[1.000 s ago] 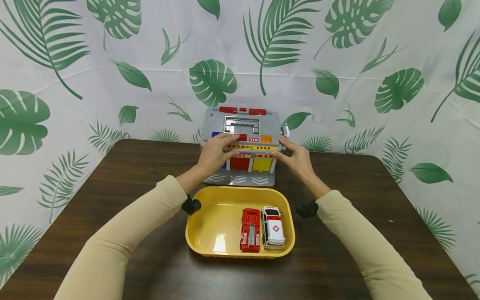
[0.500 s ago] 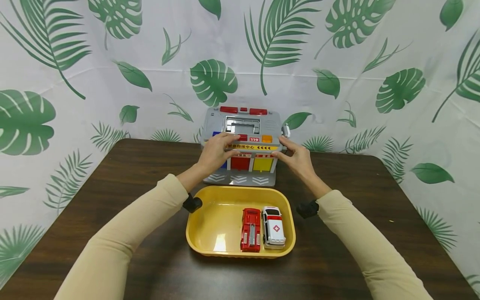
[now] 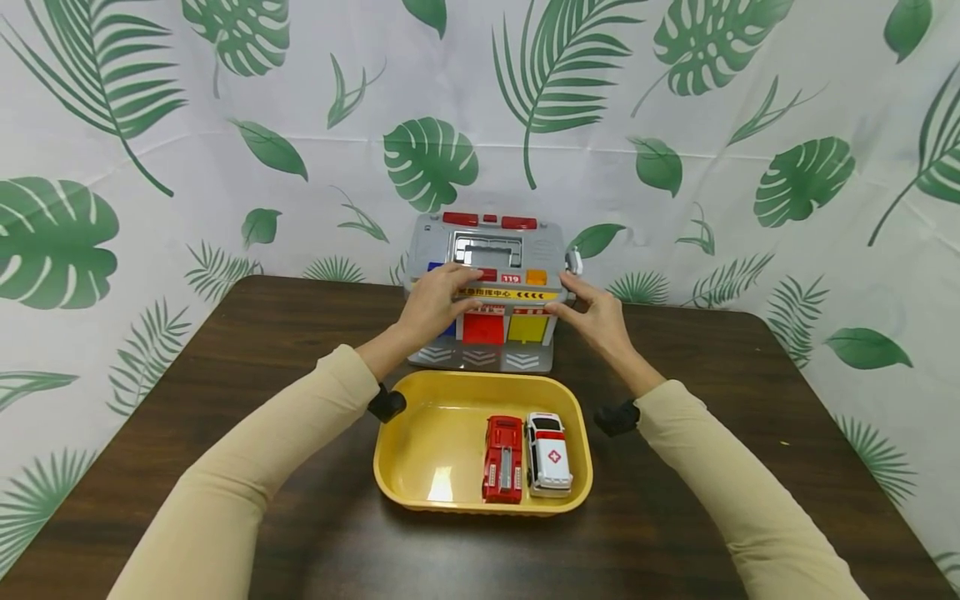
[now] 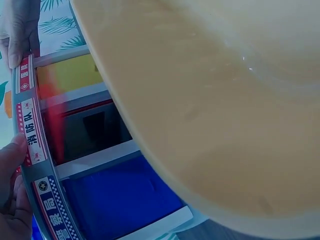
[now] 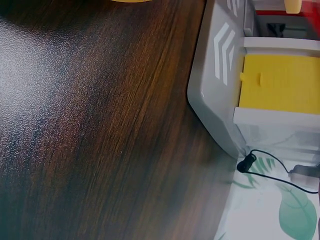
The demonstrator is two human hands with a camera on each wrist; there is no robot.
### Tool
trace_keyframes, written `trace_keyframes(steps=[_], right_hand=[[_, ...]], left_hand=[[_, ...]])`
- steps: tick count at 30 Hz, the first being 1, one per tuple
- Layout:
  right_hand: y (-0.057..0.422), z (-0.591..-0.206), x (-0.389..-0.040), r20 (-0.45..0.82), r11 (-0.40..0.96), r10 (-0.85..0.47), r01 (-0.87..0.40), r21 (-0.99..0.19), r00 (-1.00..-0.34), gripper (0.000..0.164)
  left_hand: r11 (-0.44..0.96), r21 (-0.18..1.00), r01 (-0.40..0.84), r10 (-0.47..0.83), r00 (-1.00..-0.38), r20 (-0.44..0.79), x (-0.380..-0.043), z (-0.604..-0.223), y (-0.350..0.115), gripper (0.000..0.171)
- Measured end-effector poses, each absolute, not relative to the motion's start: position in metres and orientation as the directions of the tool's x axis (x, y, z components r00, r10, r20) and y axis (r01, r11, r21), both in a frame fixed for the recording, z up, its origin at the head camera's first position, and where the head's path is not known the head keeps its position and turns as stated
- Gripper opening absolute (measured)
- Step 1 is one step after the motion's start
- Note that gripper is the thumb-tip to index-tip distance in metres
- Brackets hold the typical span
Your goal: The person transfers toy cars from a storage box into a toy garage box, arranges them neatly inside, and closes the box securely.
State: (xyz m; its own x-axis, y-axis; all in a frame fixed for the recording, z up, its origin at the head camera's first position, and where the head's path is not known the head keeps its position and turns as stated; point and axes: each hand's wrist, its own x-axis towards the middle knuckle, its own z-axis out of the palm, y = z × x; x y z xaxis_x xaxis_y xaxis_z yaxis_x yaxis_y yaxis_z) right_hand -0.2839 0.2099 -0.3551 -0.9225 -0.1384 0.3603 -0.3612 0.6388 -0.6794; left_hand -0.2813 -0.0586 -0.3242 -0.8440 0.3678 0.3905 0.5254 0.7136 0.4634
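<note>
A grey toy fire station (image 3: 480, 360) stands at the back of the table, with coloured doors under a striped ledge. My left hand (image 3: 432, 302) grips that ledge left of centre, its thumb on the front edge. At the right end, my right hand (image 3: 596, 315) holds the same ledge between thumb and fingers. The middle red door (image 3: 483, 328) is swung outward; in the left wrist view it is blurred beside a dark opening (image 4: 92, 127). The yellow door (image 5: 282, 82) and blue door (image 4: 120, 200) are closed.
In front of the station sits a yellow tray (image 3: 431, 508). On its right side lie a red toy fire truck (image 3: 502, 458) and a white toy ambulance (image 3: 551, 458). A leaf-print cloth (image 3: 322, 183) hangs behind the dark wooden table (image 3: 300, 533).
The red door has swung outward from its closed position and looks brighter. Both hands stay where they were on the ledge. The head view has shifted slightly.
</note>
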Motion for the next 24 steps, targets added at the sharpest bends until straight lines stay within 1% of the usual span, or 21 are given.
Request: trace_keyframes(steps=[5, 10, 15, 19, 24], right_hand=[[0.21, -0.356, -0.283, 0.365, 0.647, -0.143, -0.366, -0.669, -0.92, 0.066], [0.21, -0.356, -0.283, 0.378, 0.637, -0.141, -0.376, -0.673, -0.915, 0.064], [0.209, -0.357, -0.283, 0.364, 0.629, -0.137, -0.365, -0.687, -0.921, 0.065], [0.21, -0.357, -0.284, 0.359, 0.632, -0.139, -0.361, -0.685, -0.923, 0.066], [0.211, -0.356, -0.286, 0.365, 0.63, -0.14, -0.367, -0.685, -0.921, 0.066]], left_hand=[[0.702, 0.49, 0.518, 0.355, -0.85, 0.389, -0.281, -0.326, -0.058, 0.045], [0.686, 0.521, 0.508, 0.334, -0.856, 0.394, -0.28, -0.327, -0.057, 0.048], [0.668, 0.553, 0.498, 0.332, -0.864, 0.378, -0.278, -0.327, -0.058, 0.051], [0.621, 0.607, 0.496, 0.336, -0.868, 0.365, -0.274, -0.324, -0.061, 0.054], [0.534, 0.677, 0.506, 0.334, -0.862, 0.381, -0.263, -0.321, -0.067, 0.056]])
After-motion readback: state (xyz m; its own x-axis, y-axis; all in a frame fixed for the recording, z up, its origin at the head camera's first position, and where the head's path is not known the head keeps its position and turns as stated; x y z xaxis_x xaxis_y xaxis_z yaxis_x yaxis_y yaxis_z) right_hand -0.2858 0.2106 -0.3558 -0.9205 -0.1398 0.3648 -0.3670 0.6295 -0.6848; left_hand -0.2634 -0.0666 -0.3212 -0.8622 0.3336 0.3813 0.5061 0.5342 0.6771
